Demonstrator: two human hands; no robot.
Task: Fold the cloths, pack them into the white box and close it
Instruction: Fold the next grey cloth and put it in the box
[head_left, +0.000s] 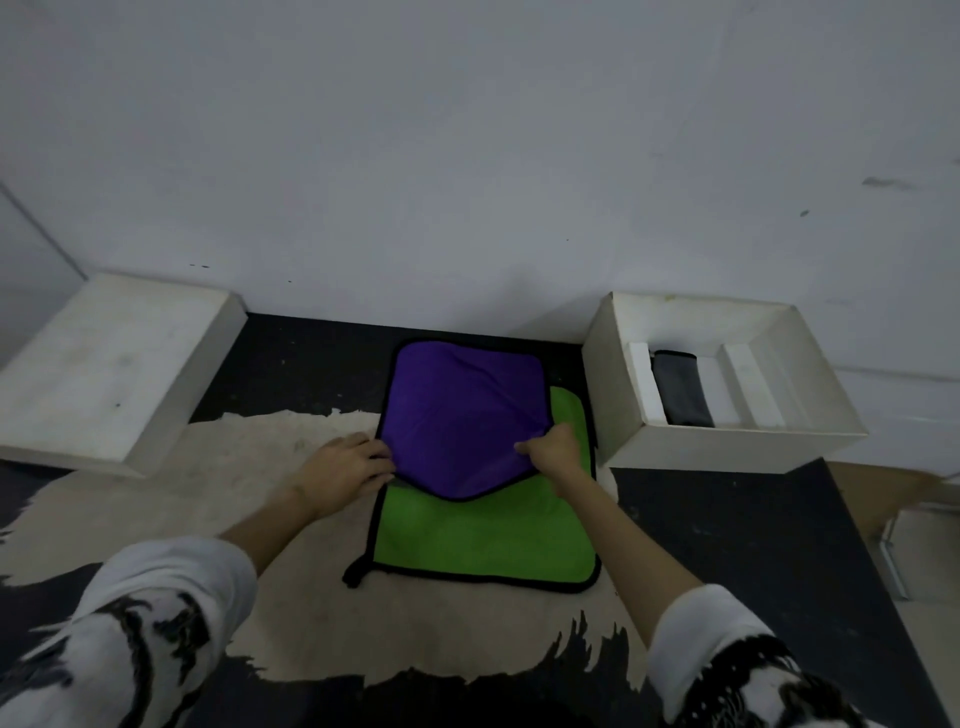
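Purple-and-green, black-edged cloth (467, 467)

A plain pale grey-white painted wall (467, 156) fills the upper half of the view, matt and evenly lit by dim, soft light, with a few small dark scuffs and specks toward its right side. At the far left a thin straight edge (41, 228) runs diagonally down it. The wall meets a black speckled table surface (753, 535), much of which is worn away to an irregular pale beige patch (234, 493) with ragged edges. Beyond the table's right edge lies a tan floor (904, 493), where a slim grey metal bar (891, 566) shows.
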